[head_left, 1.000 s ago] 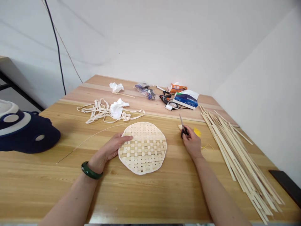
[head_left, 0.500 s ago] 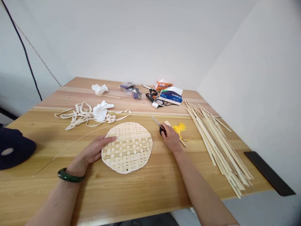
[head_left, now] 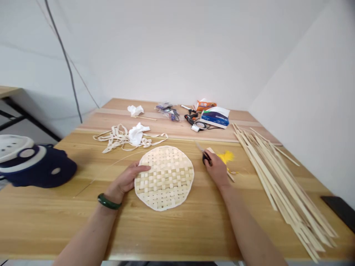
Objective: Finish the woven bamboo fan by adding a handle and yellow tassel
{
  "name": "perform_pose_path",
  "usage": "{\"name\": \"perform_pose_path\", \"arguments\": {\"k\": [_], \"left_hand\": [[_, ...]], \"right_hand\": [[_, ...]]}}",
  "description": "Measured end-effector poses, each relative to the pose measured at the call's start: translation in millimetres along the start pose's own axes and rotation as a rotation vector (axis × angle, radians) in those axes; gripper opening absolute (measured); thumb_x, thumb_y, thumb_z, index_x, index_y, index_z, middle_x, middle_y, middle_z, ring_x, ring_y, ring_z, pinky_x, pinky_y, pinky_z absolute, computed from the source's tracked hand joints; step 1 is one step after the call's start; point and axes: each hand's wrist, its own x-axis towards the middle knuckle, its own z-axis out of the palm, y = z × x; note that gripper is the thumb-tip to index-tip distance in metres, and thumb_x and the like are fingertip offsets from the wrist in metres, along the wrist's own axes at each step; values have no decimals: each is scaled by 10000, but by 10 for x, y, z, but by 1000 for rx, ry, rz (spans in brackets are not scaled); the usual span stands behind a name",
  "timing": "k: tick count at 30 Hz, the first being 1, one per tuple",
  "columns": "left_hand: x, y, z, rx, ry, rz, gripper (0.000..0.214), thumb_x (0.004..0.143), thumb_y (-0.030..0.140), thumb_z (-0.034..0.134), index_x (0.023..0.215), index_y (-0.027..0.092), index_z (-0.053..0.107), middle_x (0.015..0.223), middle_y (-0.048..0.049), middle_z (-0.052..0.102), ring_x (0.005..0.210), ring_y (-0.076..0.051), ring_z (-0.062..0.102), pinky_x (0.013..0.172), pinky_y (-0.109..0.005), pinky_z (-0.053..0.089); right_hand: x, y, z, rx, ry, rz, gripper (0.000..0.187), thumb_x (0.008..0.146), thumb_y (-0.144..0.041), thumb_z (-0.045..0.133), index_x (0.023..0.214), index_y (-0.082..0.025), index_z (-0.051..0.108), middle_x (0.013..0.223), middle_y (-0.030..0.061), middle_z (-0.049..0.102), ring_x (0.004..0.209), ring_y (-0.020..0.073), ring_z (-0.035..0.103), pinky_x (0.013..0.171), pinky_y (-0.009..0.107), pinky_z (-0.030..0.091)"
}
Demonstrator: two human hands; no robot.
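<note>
A round woven bamboo-strip panel (head_left: 166,181) with a white bound rim is tilted up just above or on the table. My left hand (head_left: 127,180), wearing a green bangle (head_left: 109,202), pinches its left edge, thumb on the front and the other fingers behind. To the right of the panel, my right hand (head_left: 217,170) is closed on the black handles of scissors (head_left: 205,156), whose blades point away from me. A yellow tassel (head_left: 227,156) and a pale thin stick (head_left: 230,176) lie beside that hand, partly covered by it.
Many flat bamboo strips (head_left: 280,177) lie on the right. A tangled cream ribbon (head_left: 116,137) and white tissue (head_left: 137,133) are at the left. Behind are a glue gun (head_left: 190,118), a tape roll (head_left: 200,125) and a tissue pack (head_left: 215,117). A navy cap (head_left: 52,166) sits far left.
The view has turned left, so everything appears farther right and more of the cap shows. My hands keep hold of the woven panel and the scissors, with little other movement.
</note>
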Motion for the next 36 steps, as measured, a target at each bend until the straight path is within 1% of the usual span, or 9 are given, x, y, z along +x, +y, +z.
{"name": "perform_pose_path", "arguments": {"k": [5,11,15,19,24,28,31,33,36], "left_hand": [[-15,37,27,-13,-42,47,313,666,158,767,973,106,735,917,-135,779,711,-240,732,681,-322,574],[87,193,37,61,-84,-4,271,738,236,752,979,116,725,944,-131,771,738,-218,719,677,-293,557],[207,323,28,213,-133,-18,331,810,376,700,1037,135,708,977,-116,761,811,-225,709,706,-304,549],[348,473,57,339,-147,4,360,824,379,674,1116,168,696,1006,-80,754,894,-229,697,741,-307,538],[440,584,127,384,-168,-7,341,846,357,645,1117,158,704,935,-78,761,788,-195,697,679,-286,522],[424,606,156,346,-196,21,351,836,295,662,1169,188,688,979,-60,762,813,-181,698,710,-271,512],[401,593,139,307,-218,45,562,794,219,703,1338,255,566,938,-24,768,785,-164,694,700,-252,496],[387,583,121,293,-224,46,658,776,199,718,1395,262,503,1002,-37,762,825,-177,696,728,-268,501],[356,573,114,287,-199,79,618,757,184,730,1349,229,556,1234,-73,688,965,-201,677,826,-299,504]], "right_hand": [[43,-161,96,343,-90,162,457,845,-440,585,1217,-174,590,937,92,744,741,230,702,617,385,583],[200,-550,442,653,-333,275,458,733,-479,739,1092,-201,672,1030,81,738,913,229,690,744,341,574],[210,-670,534,683,-370,353,416,697,-395,791,1061,-224,684,999,49,732,842,178,659,659,260,538],[189,-688,536,692,-375,415,366,698,-368,794,1024,-243,685,934,28,733,771,146,637,617,226,513],[333,-723,509,637,-402,299,370,721,-332,779,1064,-240,675,973,48,722,857,179,663,724,299,557],[580,-877,340,624,-273,135,404,759,-322,756,1144,-256,650,946,39,701,841,181,665,684,315,574],[686,-992,228,618,-179,88,362,783,-351,740,1122,-250,663,896,34,697,773,175,660,612,305,568],[679,-1026,202,565,-164,84,379,773,-355,752,1126,-251,665,894,30,700,801,180,667,673,325,578],[566,-1049,175,437,-192,96,451,743,-359,779,1164,-257,653,931,34,709,862,198,678,779,365,577]]}}
